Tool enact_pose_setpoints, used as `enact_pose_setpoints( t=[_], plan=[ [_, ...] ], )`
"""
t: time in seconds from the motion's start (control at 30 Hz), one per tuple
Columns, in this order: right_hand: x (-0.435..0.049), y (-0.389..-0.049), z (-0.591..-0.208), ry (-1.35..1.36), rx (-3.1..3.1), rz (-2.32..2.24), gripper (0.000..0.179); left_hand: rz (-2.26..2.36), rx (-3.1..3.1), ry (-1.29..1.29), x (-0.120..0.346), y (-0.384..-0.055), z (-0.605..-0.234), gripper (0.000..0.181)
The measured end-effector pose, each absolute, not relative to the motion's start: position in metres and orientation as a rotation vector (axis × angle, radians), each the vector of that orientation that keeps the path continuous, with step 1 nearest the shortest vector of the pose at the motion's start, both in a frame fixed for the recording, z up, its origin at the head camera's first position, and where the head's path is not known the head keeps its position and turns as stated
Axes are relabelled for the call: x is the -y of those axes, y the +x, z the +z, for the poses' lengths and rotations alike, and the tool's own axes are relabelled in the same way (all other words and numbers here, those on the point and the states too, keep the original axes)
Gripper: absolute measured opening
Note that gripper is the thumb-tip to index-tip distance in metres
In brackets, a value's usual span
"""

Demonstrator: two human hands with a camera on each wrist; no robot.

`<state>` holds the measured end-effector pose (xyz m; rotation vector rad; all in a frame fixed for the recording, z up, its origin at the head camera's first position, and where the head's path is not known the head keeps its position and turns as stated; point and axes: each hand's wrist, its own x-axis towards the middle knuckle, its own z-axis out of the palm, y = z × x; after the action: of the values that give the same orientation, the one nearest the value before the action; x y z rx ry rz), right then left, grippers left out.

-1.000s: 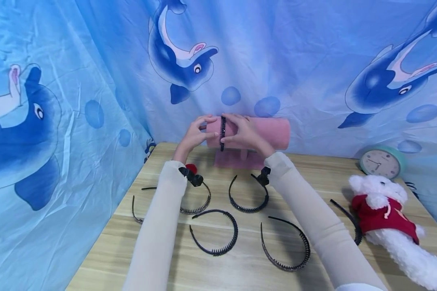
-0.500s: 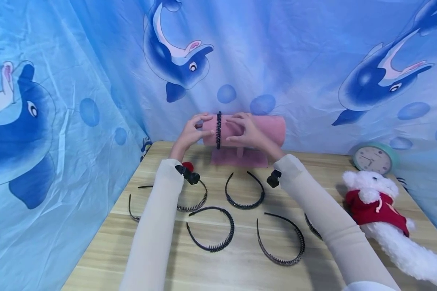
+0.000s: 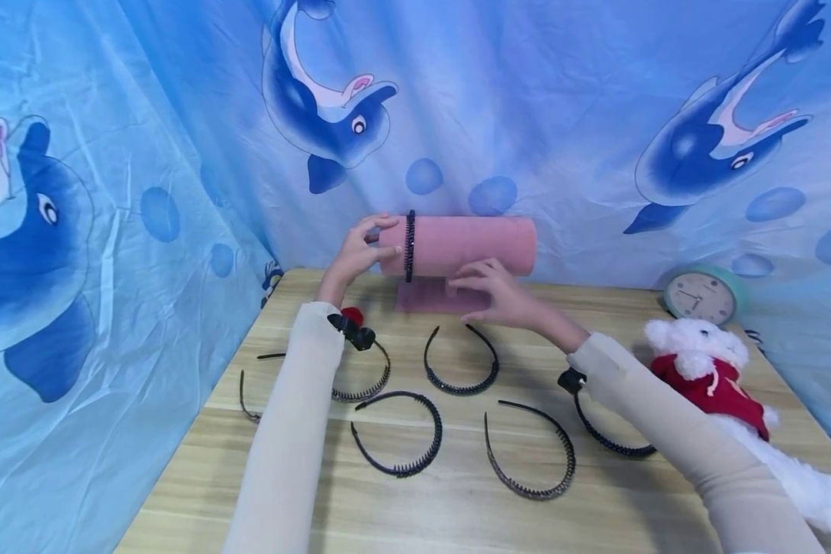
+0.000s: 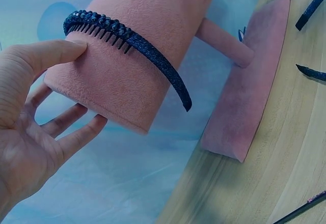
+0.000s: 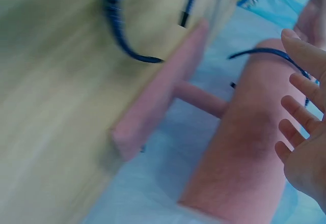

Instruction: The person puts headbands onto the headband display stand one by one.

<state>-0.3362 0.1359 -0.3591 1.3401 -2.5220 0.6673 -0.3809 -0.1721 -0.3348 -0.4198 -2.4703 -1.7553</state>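
A pink plush-covered headband stand stands at the table's back, its roll held level on a short post over a flat base. Around the roll's left end sits a black toothed headband, beaded on top as the left wrist view shows. My left hand holds that end, thumb pressing the roll beside the headband's teeth and the other fingers around its end face. My right hand is off the roll, in front of its lower right part, with fingers loosely spread and nothing in them.
Several dark headbands lie on the wooden table, among them one before the base, one lower middle and one at right. A white plush toy in red and a green-rimmed clock stand right. A dolphin-print curtain hangs behind.
My right hand has let go of the headband on the roll and moved right and down toward the table. My left hand stays at the roll's left end.
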Motion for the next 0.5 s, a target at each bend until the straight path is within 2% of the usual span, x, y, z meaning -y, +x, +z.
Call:
enact_pose_setpoints(
  t=[0.5],
  plan=[
    [-0.179,-0.292,-0.404,1.467,2.663,0.604,0.050,-1.727,2.462,-0.426,0.175,-0.388,-0.342,0.057]
  ],
)
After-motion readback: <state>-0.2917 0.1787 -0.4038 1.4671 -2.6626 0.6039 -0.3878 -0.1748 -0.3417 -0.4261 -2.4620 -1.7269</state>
